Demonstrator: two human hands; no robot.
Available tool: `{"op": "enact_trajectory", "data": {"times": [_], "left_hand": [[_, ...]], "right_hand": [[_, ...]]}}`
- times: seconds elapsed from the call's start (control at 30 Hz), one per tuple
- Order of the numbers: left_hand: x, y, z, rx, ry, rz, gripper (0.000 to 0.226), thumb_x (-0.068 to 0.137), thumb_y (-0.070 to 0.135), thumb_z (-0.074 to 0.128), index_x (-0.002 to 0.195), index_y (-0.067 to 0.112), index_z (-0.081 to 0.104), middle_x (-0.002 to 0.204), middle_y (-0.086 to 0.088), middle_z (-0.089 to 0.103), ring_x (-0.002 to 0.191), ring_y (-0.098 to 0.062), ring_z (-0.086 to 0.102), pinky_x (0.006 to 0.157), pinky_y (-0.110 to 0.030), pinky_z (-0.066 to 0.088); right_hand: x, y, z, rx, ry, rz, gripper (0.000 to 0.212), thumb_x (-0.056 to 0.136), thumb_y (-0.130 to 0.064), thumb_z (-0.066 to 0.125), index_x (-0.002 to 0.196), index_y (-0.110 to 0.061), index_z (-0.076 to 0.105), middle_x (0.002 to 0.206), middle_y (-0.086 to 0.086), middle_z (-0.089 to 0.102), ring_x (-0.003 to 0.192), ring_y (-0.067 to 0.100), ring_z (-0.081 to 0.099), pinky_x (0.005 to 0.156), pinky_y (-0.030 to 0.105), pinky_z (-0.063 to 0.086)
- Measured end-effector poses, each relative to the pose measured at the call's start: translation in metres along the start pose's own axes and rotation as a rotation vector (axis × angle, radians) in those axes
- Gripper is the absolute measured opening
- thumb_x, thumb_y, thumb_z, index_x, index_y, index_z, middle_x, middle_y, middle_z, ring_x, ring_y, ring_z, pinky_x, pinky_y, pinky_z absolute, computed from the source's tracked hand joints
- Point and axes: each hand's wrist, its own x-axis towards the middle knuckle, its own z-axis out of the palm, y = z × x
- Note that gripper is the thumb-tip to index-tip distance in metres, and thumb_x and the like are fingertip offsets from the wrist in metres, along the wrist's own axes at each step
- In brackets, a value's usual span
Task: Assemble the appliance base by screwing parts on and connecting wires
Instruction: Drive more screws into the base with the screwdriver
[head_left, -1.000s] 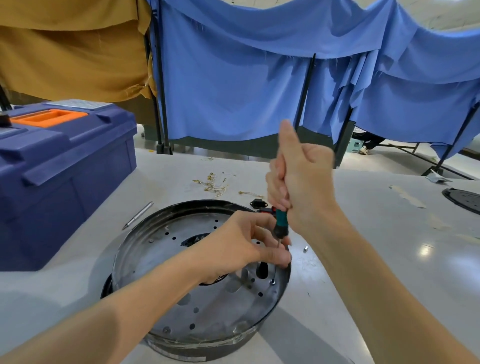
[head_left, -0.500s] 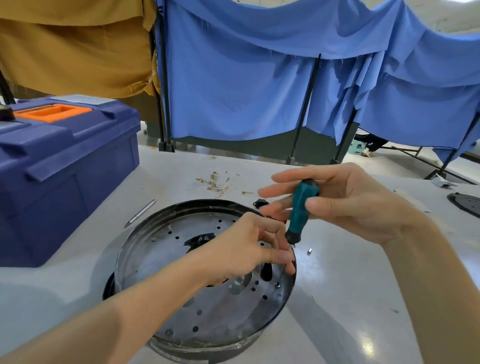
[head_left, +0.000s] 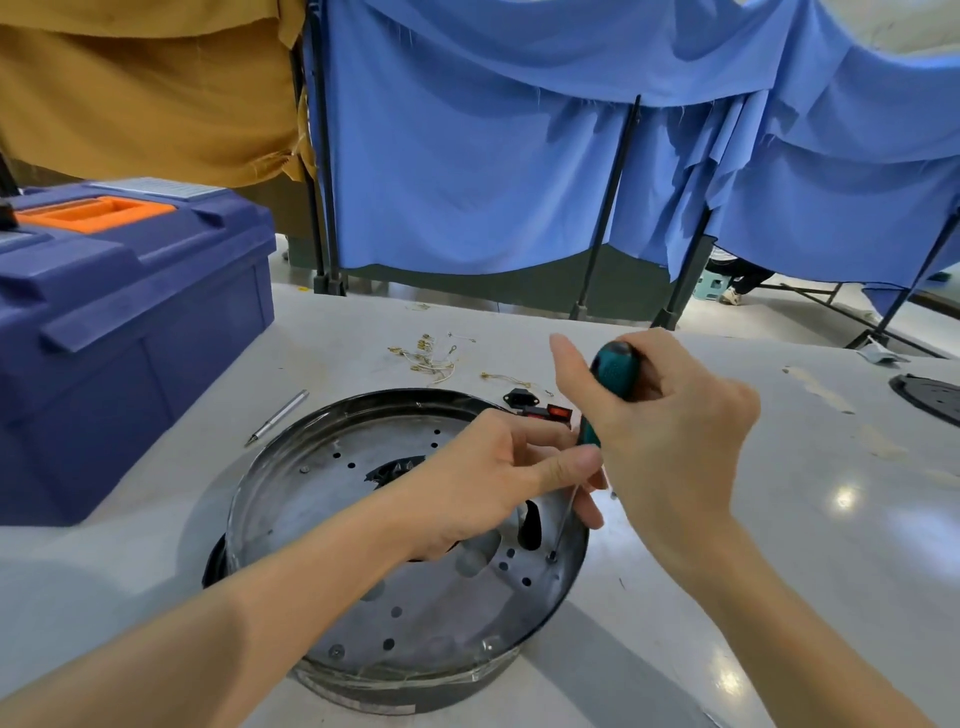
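Shiny perforated metal base (head_left: 322, 499), glossy tabletop (head_left: 779, 519), matt plastic toolbox (head_left: 130, 338), blue cloth (head_left: 467, 156).

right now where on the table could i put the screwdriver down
Bare table right of the appliance base, up to the dark disc; also in front of the toolbox. Crowded behind the base: wire pieces, red switch.

workshop | blue toolbox (head_left: 130, 332) on bench (head_left: 831, 519) | cloth screens (head_left: 519, 156) on metal stands
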Motion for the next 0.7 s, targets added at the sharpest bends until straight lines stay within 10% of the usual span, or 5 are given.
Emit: {"op": "enact_trajectory", "data": {"times": [0.23, 0.33, 0.43, 0.6, 0.7], "left_hand": [[0.0, 0.002, -0.001, 0.051, -0.079, 0.008, 0.031, 0.094, 0.044, 0.051, 0.1, 0.02, 0.072, 0.088, -0.006, 0.075, 0.1, -0.011, 0.066, 0.112, -0.05, 0.03], [-0.001, -0.001, -0.003, 0.018, -0.075, 0.017, 0.031, 0.096, 0.038, 0.052, 0.103, 0.014, 0.07, 0.088, -0.009, 0.074, 0.101, -0.013, 0.067, 0.107, -0.04, 0.035], [-0.002, -0.005, -0.007, -0.048, -0.056, 0.011, 0.036, 0.095, 0.038, 0.054, 0.116, 0.012, 0.066, 0.094, -0.015, 0.074, 0.11, -0.016, 0.065, 0.108, -0.039, 0.036], [0.002, -0.005, -0.005, -0.064, -0.081, 0.05, 0.029, 0.097, 0.036, 0.056, 0.118, 0.016, 0.062, 0.1, -0.017, 0.073, 0.104, -0.021, 0.068, 0.103, -0.041, 0.039], [0.0, -0.005, -0.005, -0.061, -0.115, 0.062, 0.024, 0.097, 0.036, 0.055, 0.109, 0.018, 0.066, 0.099, -0.015, 0.074, 0.1, -0.017, 0.068, 0.094, -0.027, 0.043]], "right_hand": [[0.061, 0.012, -0.008, 0.976, -0.768, 0.469, 0.058, 0.092, -0.051, 0.048, 0.061, -0.008, 0.072, 0.071, 0.015, 0.073, 0.064, 0.032, 0.072, 0.074, 0.033, 0.058], [0.058, 0.003, 0.005, 1.268, -1.023, 0.611, 0.066, 0.094, -0.042, 0.05, 0.037, -0.009, 0.044, 0.034, 0.007, 0.046, 0.025, 0.019, 0.04, 0.042, 0.027, 0.044], [0.051, -0.004, 0.01, 1.267, -0.873, 0.682, 0.07, 0.101, -0.032, 0.048, 0.035, -0.012, 0.034, 0.027, 0.001, 0.027, 0.022, 0.014, 0.015, 0.033, 0.013, 0.021], [0.024, -0.026, 0.01, 0.825, -0.129, 0.555, 0.073, 0.104, -0.037, 0.042, 0.034, -0.016, 0.037, 0.031, 0.003, 0.029, 0.024, 0.017, 0.025, 0.039, 0.017, 0.024], [0.014, -0.029, 0.01, 0.773, -0.075, 0.54, 0.072, 0.103, -0.04, 0.041, 0.034, -0.018, 0.042, 0.034, 0.002, 0.036, 0.027, 0.017, 0.031, 0.04, 0.02, 0.028]]}}
